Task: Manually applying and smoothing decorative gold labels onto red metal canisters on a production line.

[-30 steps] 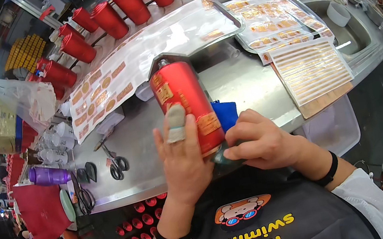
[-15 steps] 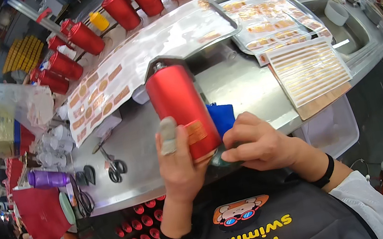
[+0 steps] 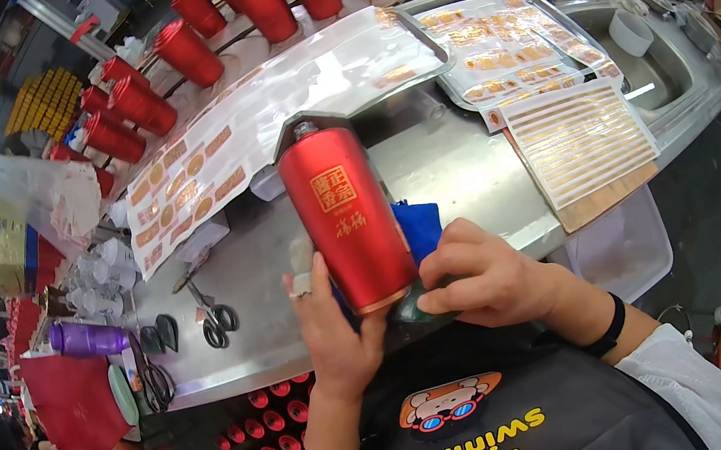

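A red bottle (image 3: 347,227) with gold emblem and lettering leans away from me, its narrow neck at the far end. My left hand (image 3: 339,333) is closed around its near end, the thumb along its left side; a grey wrap covers one fingertip. My right hand (image 3: 493,274) is just right of the bottle's base, fingers curled in a pinch. At these fingertips is a dark green, glossy piece (image 3: 413,308), partly hidden; whether it is held is unclear. A dark angled stand (image 3: 341,119) shows behind the bottle's neck, and a blue cloth (image 3: 419,227) lies beside the bottle.
Gold sticker sheets (image 3: 190,172) lie on the metal table, with striped strips (image 3: 580,140) at the right. Scissors (image 3: 216,321) and a purple bottle (image 3: 86,338) are left. Red bottles (image 3: 262,5) line a conveyor behind. A sink (image 3: 667,59) stands far right.
The red bottle has turned about its length: the gold patch near its base has gone from view and gold lettering now faces up. My left thumb has shifted. The conveyor bottles have moved right.
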A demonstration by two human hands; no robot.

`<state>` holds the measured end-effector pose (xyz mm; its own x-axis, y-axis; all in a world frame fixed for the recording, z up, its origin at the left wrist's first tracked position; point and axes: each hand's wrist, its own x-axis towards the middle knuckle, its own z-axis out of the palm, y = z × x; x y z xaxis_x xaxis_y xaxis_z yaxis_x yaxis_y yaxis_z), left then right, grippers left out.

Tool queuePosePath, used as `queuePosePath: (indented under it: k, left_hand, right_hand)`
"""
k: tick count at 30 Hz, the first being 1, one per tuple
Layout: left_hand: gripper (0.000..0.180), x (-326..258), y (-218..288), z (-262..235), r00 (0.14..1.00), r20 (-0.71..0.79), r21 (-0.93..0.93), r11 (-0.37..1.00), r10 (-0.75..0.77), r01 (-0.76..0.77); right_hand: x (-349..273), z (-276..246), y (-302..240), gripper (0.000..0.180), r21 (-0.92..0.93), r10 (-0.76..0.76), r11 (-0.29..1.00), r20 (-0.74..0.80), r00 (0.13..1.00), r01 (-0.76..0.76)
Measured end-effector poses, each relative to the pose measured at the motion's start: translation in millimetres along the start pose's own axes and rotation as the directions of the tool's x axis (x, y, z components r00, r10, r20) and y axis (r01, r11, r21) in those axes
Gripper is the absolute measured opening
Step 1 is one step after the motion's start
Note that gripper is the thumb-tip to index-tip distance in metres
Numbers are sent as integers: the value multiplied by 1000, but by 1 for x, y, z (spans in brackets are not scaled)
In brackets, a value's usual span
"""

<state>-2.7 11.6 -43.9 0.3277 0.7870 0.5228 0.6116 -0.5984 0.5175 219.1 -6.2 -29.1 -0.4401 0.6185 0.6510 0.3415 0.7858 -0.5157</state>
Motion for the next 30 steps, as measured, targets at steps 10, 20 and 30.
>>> queuePosePath:
  k: [10,20,30]
  left_hand:
    - [80,4,-15,9,981,-21,86,978,191,-189]
    - [88,-7,-19,8,998,-10,-18,998,67,-67]
    - [88,11,-17,-6,968,-78,129,965,237,-226]
  right_hand:
    - [-13,-2,4,33,-133,24,991,55,998,-16]
    - [20,-16,-4,24,-105,16,994,42,999,-12]
    - [124,-22,37,22,-154,271,957,159,949,-247]
